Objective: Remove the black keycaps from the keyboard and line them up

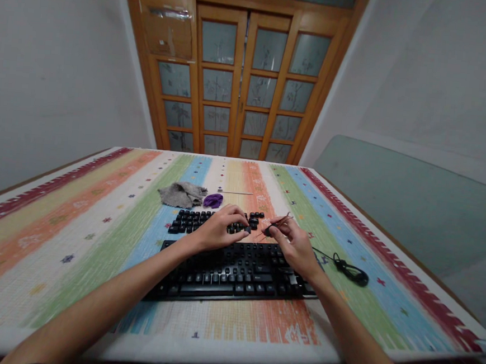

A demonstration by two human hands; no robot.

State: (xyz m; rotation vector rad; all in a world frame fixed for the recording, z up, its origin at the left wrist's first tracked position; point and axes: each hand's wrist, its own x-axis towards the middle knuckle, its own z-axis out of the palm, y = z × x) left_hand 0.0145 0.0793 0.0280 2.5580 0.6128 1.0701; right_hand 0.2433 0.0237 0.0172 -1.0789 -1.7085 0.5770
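My left hand [223,226] reaches over the rows of loose black keycaps [192,218]; its thumb and index finger close on a black keycap [247,229]. To the right, my right hand [294,245] pinches another dark keycap [268,230] between thumb and fingers. Some thin reddish-brown strands or sticks [282,221] show at its fingertips; I cannot make out what they are. Below both hands lies a black keyboard [217,289], its front rows facing me. A pale patch [293,279] shows among its keys on the right, partly shaded by my right wrist.
Behind the loose keycaps lie a crumpled grey cloth [182,194], a purple bundle [213,200] and a thin rod [237,193]. A coiled black cable [351,272] rests to the right. Striped cloth [108,238] covers the table; wooden doors [238,80] stand beyond.
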